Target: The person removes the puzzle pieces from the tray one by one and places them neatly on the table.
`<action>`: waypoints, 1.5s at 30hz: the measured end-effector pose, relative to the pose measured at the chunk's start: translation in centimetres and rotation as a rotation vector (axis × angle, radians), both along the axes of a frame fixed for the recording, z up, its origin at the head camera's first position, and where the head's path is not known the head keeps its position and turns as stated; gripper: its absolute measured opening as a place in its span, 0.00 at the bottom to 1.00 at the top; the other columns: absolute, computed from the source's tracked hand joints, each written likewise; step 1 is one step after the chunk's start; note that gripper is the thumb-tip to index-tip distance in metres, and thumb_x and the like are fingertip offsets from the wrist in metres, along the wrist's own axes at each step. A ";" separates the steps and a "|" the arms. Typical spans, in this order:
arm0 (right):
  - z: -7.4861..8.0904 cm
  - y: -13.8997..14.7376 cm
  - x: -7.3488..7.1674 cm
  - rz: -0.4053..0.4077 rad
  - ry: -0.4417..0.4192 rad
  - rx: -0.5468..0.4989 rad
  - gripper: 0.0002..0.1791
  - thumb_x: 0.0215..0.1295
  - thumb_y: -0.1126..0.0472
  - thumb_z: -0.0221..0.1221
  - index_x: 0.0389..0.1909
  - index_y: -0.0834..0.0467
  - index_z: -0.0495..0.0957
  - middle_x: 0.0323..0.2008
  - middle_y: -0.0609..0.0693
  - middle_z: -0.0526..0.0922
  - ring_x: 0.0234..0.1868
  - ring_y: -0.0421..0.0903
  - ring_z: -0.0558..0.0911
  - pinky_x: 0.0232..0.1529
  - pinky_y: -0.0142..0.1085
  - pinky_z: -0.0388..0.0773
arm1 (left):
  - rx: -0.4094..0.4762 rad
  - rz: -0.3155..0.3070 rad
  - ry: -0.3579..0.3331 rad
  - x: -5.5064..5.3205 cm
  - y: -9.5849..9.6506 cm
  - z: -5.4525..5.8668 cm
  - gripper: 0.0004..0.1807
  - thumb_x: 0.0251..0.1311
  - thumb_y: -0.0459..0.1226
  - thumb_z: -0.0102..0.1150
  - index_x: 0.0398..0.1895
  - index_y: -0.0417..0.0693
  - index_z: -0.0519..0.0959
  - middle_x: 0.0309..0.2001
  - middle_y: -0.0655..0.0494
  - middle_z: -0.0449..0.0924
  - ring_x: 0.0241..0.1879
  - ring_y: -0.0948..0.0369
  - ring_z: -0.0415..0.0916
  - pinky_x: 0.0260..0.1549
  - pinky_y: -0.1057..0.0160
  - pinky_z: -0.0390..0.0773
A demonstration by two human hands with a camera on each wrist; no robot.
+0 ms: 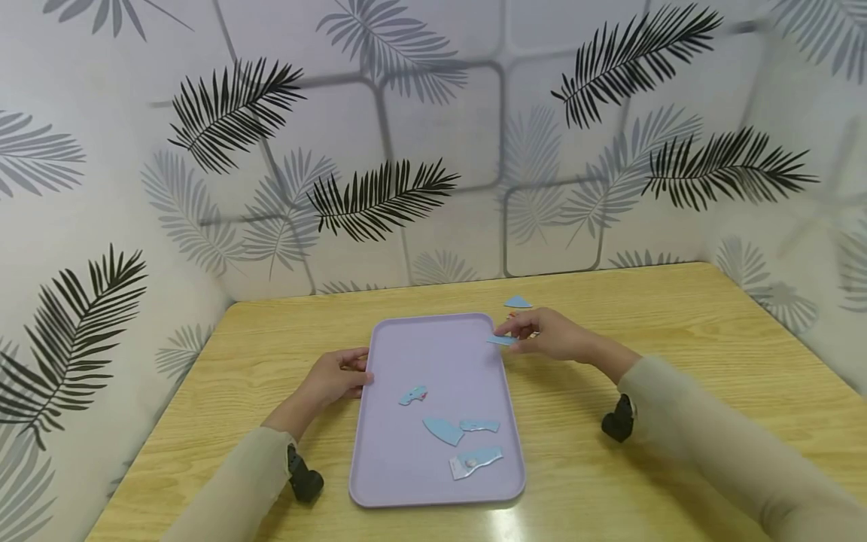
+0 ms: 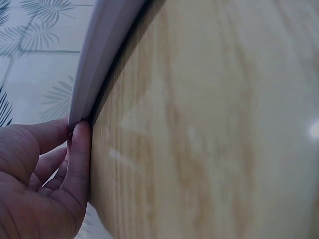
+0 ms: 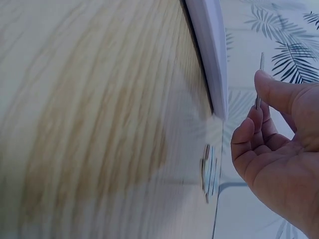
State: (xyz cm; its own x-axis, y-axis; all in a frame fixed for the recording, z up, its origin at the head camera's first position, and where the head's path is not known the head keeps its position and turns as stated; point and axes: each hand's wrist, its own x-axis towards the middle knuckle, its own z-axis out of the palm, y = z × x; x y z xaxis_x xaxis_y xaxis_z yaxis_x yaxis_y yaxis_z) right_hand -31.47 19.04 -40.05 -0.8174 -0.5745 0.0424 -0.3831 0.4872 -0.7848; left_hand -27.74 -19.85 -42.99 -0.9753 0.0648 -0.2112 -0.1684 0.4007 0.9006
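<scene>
My left hand [image 1: 330,379] grips the left rim of a lilac tray [image 1: 433,346], thumb on the edge and fingers beside it. Close up in the left wrist view, thumb and finger pinch the tray wall [image 2: 92,64]. Over the tray's far right corner, my right hand [image 1: 552,335] pinches a thin flat blue piece [image 1: 500,340], which appears edge-on in the right wrist view. Lying in the tray are a small blue piece with a red spot [image 1: 413,395], a plain curved blue piece [image 1: 443,430], a narrow blue piece [image 1: 479,425] and a blue-and-white printed piece [image 1: 477,461].
Beyond my right hand, another blue piece [image 1: 518,302] lies on the wooden table [image 1: 643,324], with more beside it partly hidden by my fingers. Several flat pieces [image 3: 209,172] are stacked there in the right wrist view. A leaf-patterned wall [image 1: 467,226] borders the table's far edge.
</scene>
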 end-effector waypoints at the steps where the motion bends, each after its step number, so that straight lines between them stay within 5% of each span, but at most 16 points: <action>1: -0.1 0.3 -0.1 -0.006 -0.004 -0.001 0.17 0.62 0.66 0.64 0.53 0.59 0.82 0.45 0.53 0.80 0.56 0.55 0.74 0.51 0.43 0.73 | -0.001 0.001 0.000 0.0 0.0 0.0 0.30 0.59 0.24 0.63 0.66 0.37 0.70 0.44 0.45 0.74 0.34 0.60 0.76 0.31 0.64 0.82; 7: -0.9 1.8 -0.5 -0.014 -0.017 0.017 0.16 0.64 0.65 0.64 0.53 0.60 0.82 0.48 0.53 0.81 0.49 0.51 0.76 0.51 0.43 0.75 | -0.008 0.000 0.006 0.0 0.0 0.0 0.30 0.58 0.24 0.63 0.66 0.36 0.70 0.44 0.46 0.74 0.33 0.60 0.76 0.30 0.64 0.82; 28: -2.0 4.7 -1.6 -0.031 -0.060 0.068 0.16 0.62 0.68 0.64 0.52 0.60 0.82 0.52 0.55 0.80 0.51 0.51 0.76 0.53 0.43 0.74 | -0.022 0.007 -0.004 0.1 0.0 0.1 0.30 0.59 0.25 0.63 0.66 0.38 0.70 0.44 0.46 0.74 0.33 0.60 0.75 0.30 0.65 0.81; 45: -2.0 5.2 -1.6 -0.014 -0.055 0.103 0.15 0.63 0.67 0.63 0.51 0.61 0.83 0.44 0.53 0.80 0.44 0.49 0.75 0.47 0.39 0.74 | -0.022 0.000 0.002 0.2 0.1 0.2 0.30 0.59 0.25 0.63 0.66 0.38 0.70 0.44 0.46 0.74 0.33 0.60 0.75 0.30 0.65 0.81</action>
